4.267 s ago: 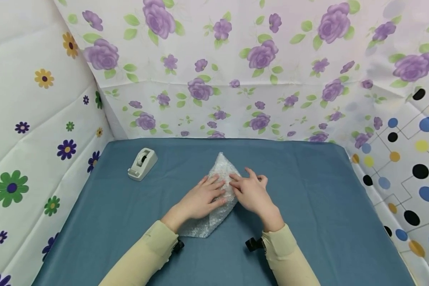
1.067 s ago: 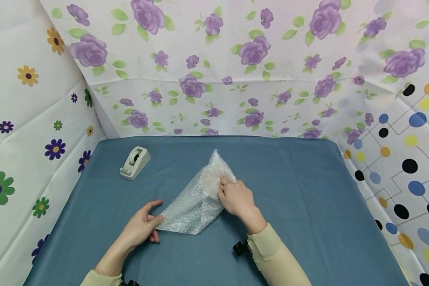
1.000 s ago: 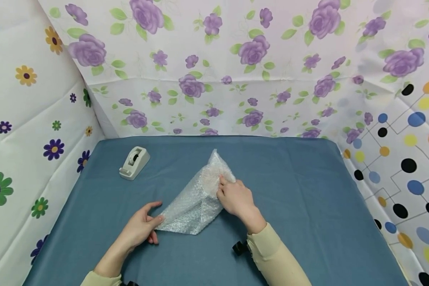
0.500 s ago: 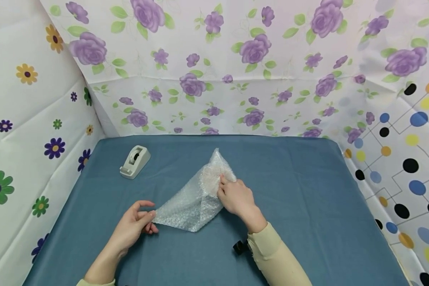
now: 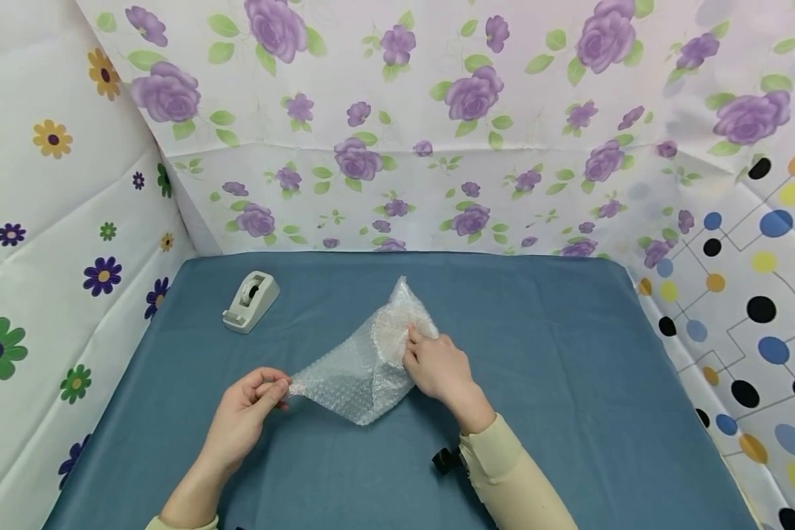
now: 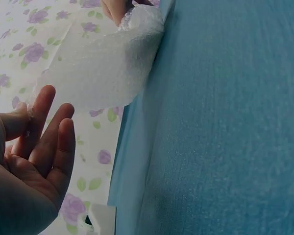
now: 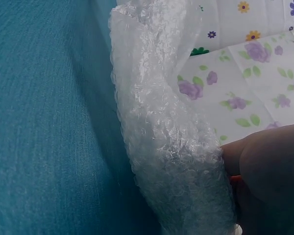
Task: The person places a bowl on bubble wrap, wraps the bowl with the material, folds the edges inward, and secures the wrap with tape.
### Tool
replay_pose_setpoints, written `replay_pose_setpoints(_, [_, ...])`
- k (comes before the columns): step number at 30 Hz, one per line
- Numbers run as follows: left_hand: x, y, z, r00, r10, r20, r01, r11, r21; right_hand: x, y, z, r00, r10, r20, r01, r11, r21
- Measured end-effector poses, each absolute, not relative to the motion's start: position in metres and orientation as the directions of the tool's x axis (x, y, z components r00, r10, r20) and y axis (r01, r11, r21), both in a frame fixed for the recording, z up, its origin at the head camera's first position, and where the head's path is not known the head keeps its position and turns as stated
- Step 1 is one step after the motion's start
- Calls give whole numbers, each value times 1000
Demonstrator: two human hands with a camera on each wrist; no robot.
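Observation:
A sheet of bubble wrap [image 5: 341, 379] lies on the table, folded into a thick bundle with a pointed top at its right end. Whatever the bundle may contain is hidden. Between thumb and forefinger my left hand [image 5: 241, 408] pinches the left corner, lifted off the cloth; the left wrist view shows that hand [image 6: 36, 156] with its other fingers free. My right hand [image 5: 440, 372] grips the right side of the bundle, forefinger and thumb on top. In the right wrist view the bubbly side [image 7: 166, 132] fills the middle, with the right hand's fingers [image 7: 274, 152] against it.
A white tape dispenser [image 5: 252, 302] stands at the back left of the table. Blue cloth [image 5: 556, 383] covers the tabletop. Flowered sheets [image 5: 344, 132] hang behind and at the left, and a dotted one [image 5: 755, 309] hangs at the right.
Earlier both hands lay on the bundle. The left hand has since moved to the left corner and raised it, stretching the flap out; lately the right hand has stayed put.

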State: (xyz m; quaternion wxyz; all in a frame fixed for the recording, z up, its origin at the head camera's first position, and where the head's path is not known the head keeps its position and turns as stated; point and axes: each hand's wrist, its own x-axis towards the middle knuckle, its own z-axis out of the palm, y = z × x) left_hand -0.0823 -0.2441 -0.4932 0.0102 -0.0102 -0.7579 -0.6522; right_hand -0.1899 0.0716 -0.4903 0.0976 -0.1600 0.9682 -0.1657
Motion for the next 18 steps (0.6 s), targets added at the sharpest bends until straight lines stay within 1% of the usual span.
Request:
replay_pose_setpoints(5, [-82,-241,-492,-995,12,98,99,120,988,-190,72,-491,-928,-349,-130,-284,888,-361])
replay_pose_setpoints(9, [-86,-238,-491,-986,22,164,165,69,984,-191,72,-491,-927,-353,-125,-288,886,-364])
replay_pose_setpoints(12, [-90,-235,-491,-976,22,218,219,30,975,-190,72,-491,-926,-359,-122,-295,884,-362])
replay_pose_setpoints(18, [-99,-223,-488,-945,31,324,324,0,946,-191,72,-492,-925,-359,-125,-294,885,-362])
